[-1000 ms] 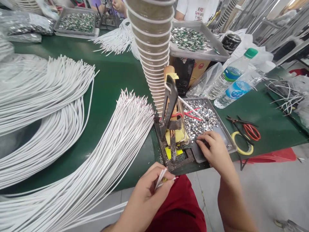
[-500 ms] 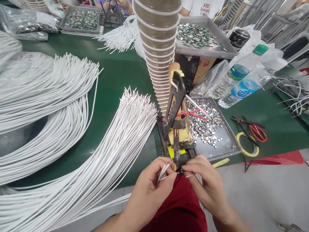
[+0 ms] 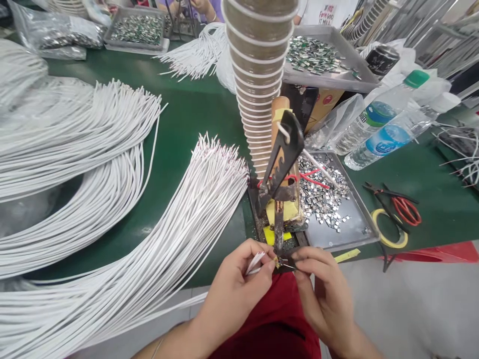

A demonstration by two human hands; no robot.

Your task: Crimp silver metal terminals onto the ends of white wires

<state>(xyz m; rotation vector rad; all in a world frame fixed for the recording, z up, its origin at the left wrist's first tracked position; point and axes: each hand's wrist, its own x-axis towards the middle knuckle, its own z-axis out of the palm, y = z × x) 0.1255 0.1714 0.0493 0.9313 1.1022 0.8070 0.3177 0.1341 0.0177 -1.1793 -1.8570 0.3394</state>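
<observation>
My left hand point(image 3: 239, 284) is closed on a few white cables point(image 3: 255, 263), their stripped ends near the tip of a fixed soldering iron point(image 3: 279, 224) that points down. Between the fingertips of my right hand point(image 3: 327, 289) is a thin silvery wire point(image 3: 288, 266), which reaches left toward that tip. Fingers hide part of the contact there, so I cannot tell what touches. A large bundle of white cables point(image 3: 194, 214) lies left of the iron, bare reddish ends up. Small metal pieces fill part of a grey tray point(image 3: 359, 232) on the right.
A ribbed hose point(image 3: 258, 75) hangs over the iron. Right of it stand water bottles point(image 3: 389, 139), with pliers point(image 3: 406, 209) and a yellow tape roll point(image 3: 391, 244) nearby. More cables point(image 3: 93, 144) lie left. A raised tray point(image 3: 329, 82) and co-workers are across the green table point(image 3: 202, 99).
The camera view has shifted slightly, moving the scene to the right. The left fingertips and cable ends now sit closer to the iron's tip, and the silvery wire has come up to it.
</observation>
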